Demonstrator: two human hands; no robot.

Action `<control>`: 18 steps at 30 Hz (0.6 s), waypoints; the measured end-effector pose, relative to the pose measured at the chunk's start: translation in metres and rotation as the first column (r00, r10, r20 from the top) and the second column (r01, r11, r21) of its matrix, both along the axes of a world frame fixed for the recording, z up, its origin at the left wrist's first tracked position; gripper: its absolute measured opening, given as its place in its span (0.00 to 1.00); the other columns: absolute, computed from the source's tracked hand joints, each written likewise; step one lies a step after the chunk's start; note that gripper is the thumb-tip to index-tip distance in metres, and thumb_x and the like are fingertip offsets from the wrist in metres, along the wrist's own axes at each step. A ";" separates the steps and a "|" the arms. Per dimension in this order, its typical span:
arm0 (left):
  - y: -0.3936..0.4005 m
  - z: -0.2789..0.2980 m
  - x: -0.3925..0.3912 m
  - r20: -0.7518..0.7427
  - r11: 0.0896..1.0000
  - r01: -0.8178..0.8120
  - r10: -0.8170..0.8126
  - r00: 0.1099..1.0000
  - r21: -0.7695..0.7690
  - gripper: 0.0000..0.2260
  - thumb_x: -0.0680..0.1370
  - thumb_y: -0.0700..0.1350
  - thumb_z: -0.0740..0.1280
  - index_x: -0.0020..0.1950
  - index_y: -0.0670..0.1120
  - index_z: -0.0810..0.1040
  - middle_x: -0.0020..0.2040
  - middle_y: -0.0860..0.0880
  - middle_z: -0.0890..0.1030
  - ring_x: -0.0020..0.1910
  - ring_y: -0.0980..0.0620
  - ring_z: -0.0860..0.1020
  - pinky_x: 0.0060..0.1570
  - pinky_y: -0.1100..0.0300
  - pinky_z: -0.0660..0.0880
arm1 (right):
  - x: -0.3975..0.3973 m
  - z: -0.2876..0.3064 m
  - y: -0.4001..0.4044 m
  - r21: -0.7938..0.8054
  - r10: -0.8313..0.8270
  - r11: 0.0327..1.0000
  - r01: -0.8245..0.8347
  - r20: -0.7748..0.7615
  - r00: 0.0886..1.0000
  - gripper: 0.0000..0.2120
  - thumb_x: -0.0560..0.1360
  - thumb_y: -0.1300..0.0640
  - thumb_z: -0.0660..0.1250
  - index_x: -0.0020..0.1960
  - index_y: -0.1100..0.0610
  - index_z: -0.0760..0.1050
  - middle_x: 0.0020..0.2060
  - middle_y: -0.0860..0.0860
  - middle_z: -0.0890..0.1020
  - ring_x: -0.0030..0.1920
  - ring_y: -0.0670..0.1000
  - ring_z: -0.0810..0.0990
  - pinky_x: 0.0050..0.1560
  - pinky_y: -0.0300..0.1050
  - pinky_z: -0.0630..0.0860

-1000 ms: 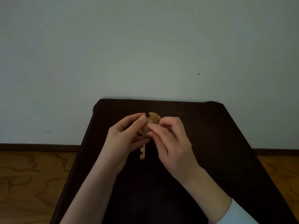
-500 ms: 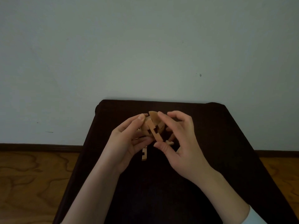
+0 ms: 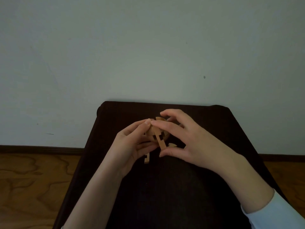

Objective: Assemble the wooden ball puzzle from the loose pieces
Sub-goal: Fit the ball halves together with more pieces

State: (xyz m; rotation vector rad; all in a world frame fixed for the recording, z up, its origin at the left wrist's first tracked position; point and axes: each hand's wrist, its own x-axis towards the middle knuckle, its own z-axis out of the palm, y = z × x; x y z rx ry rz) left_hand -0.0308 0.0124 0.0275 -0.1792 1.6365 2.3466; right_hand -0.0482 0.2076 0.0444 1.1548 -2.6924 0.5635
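— Since a second ago, what has shifted?

— Back then my right hand [image 3: 196, 142] lay folded over the puzzle and hid most of it. Now its fingers are spread wider: index finger across the top, thumb stretched out below the hanging end of one piece, so the wood shows between them.

— And from the head camera, what are you holding?

— My left hand [image 3: 130, 144] grips the half-built wooden ball puzzle [image 3: 157, 133] from the left, thumb on the top edge, the other fingers curled underneath. The right hand pinches it loosely from the other side, index fingertip meeting my left thumb. Both hands hold it above the table, near the far end. One notched slat [image 3: 161, 142] sticks down and out of the cluster, tilted.

— Any loose pieces?

— A notched bar [image 3: 146, 158] lies on the table just below my left fingers, partly hidden by them. A small curved piece [image 3: 172, 145] sits beside my right thumb; whether it rests on the table or touches the hand, I cannot tell.

— What of the surface and the room?

— Everything sits on a dark, almost black table [image 3: 206, 116] with rounded far corners, pushed against a pale grey-green wall [image 3: 148, 47]. A dark baseboard [image 3: 41, 149] runs along the bottom of the wall, and wood-grain flooring [image 3: 29, 187] shows on both sides. A light blue sleeve [image 3: 274, 214] covers my right forearm.
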 end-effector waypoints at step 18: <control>0.000 0.002 0.000 0.027 1.000 0.005 -0.006 1.000 0.003 0.19 0.71 0.53 0.68 0.57 0.46 0.82 0.49 0.40 0.85 0.48 0.46 0.84 0.42 0.58 0.80 | 0.000 -0.007 -0.003 -0.053 -0.006 0.999 0.005 -0.029 1.000 0.38 0.73 0.44 0.69 0.77 0.46 0.54 0.72 0.46 0.62 0.67 0.45 0.68 0.54 0.45 0.81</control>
